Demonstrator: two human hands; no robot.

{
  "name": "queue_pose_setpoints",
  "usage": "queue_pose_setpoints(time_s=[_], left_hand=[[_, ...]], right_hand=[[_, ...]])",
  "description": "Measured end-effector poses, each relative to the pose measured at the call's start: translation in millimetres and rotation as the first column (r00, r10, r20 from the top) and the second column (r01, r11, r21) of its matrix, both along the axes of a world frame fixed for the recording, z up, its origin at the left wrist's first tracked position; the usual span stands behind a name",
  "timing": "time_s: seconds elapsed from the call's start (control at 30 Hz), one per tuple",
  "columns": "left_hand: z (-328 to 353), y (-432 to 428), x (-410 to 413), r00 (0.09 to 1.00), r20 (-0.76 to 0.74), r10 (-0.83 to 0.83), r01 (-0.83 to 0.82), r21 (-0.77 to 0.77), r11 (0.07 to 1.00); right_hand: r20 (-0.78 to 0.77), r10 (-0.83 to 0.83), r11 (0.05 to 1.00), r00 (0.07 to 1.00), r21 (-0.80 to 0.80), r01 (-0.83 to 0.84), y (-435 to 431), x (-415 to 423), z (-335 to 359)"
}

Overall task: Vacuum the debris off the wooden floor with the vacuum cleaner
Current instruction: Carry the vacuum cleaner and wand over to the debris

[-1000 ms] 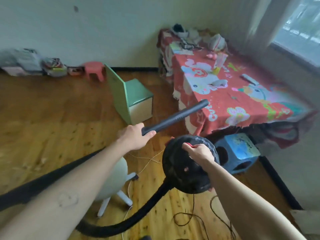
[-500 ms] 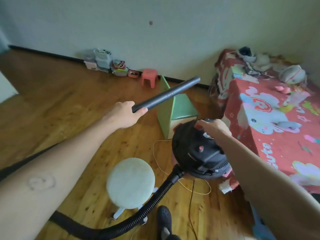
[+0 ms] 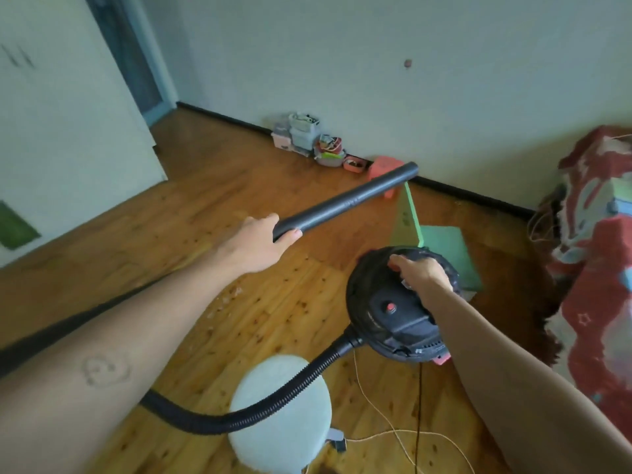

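Note:
My left hand (image 3: 260,246) grips the near end of a black vacuum tube (image 3: 352,201), which points up and to the right, well above the floor. My right hand (image 3: 419,271) holds the top handle of the round black vacuum cleaner body (image 3: 390,319), held above the floor. A ribbed black hose (image 3: 290,388) curves from the body down and left, passing over a stool. Pale crumbs of debris (image 3: 227,297) lie on the wooden floor (image 3: 171,234) below my left forearm.
A round white stool (image 3: 273,436) stands under the hose. A green chair (image 3: 431,241) is behind the vacuum body, a pink stool (image 3: 384,165) and a pile of boxes (image 3: 307,138) by the wall. A red-covered bed (image 3: 598,268) fills the right. Cords (image 3: 386,425) trail on the floor.
The view has swung left, away from the bed and toward the wall and doorway. Both hands keep their holds on the tube and the vacuum body, which moved along with me.

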State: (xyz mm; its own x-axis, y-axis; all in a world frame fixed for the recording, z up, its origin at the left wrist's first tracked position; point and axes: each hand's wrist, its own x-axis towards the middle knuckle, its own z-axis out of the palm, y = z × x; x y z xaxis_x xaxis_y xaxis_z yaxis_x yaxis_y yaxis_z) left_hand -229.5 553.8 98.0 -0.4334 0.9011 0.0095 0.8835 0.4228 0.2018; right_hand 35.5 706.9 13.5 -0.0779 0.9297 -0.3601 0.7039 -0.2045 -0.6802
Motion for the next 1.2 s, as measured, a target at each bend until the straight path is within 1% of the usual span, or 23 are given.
queue_pose_setpoints(time_s=[0.17,0.3,0.43,0.5,0.6,0.7,0.77,0.8,0.87,0.97,1.07,1.2], left_hand=[[7.8,0.6,-37.6,0.993,-0.027,0.111,-0.109,0.059,0.992],[12.3,-2.6,-69.2,0.981,-0.055,0.184,-0.181,0.066,0.981],[10.1,-3.8,-106.6,0.968,-0.129,0.216,-0.203,0.104,0.974],[6.7,-2.2,-125.1,0.968,-0.129,0.216,-0.205,0.098,0.974],[-6.6,-2.3,-162.7,0.968,-0.064,0.242,-0.237,0.074,0.969],[-24.1,-1.8,-203.4,0.975,-0.014,0.22,-0.217,0.108,0.97],[-38.3,-4.1,-240.1,0.974,0.079,0.21,-0.219,0.13,0.967],[-47.1,-6.8,-273.3,0.969,0.141,0.205,-0.223,0.132,0.966],[-62.0,-9.5,-306.2,0.957,0.224,0.183,-0.212,0.115,0.971],[-76.4,-21.7,-362.9,0.943,0.3,0.147,-0.185,0.102,0.977],[-90.4,-26.1,-406.9,0.943,0.296,0.152,-0.188,0.097,0.977],[-103.2,-7.9,-429.4,0.947,0.286,0.146,-0.175,0.079,0.981]], right_hand=[[-0.017,0.078,0.997,0.997,-0.006,-0.078,38.1,-36.1,2.0],[-0.028,0.116,0.993,0.993,0.019,-0.115,56.1,-65.5,7.3],[0.011,0.151,0.988,0.988,0.031,-0.151,73.9,-98.9,10.7],[0.046,0.163,0.986,0.986,0.037,-0.165,80.8,-116.1,10.8],[0.105,0.164,0.984,0.981,0.051,-0.17,85.3,-146.5,6.2],[0.175,0.16,0.984,0.971,0.055,-0.172,87.2,-174.6,-0.5],[0.203,0.143,0.985,0.969,0.063,-0.159,86.0,-202.8,-7.3],[0.212,0.116,0.988,0.97,0.075,-0.135,86.0,-229.4,-14.8],[0.233,0.089,0.989,0.968,0.091,-0.113,82.6,-248.9,-15.5],[0.234,0.05,0.993,0.971,0.092,-0.073,75.9,-285.8,-23.4],[0.256,0.023,0.994,0.966,0.095,-0.049,69.9,-328.6,-25.9],[0.266,0.059,0.992,0.962,0.088,-0.085,71.1,-385.5,-33.4]])
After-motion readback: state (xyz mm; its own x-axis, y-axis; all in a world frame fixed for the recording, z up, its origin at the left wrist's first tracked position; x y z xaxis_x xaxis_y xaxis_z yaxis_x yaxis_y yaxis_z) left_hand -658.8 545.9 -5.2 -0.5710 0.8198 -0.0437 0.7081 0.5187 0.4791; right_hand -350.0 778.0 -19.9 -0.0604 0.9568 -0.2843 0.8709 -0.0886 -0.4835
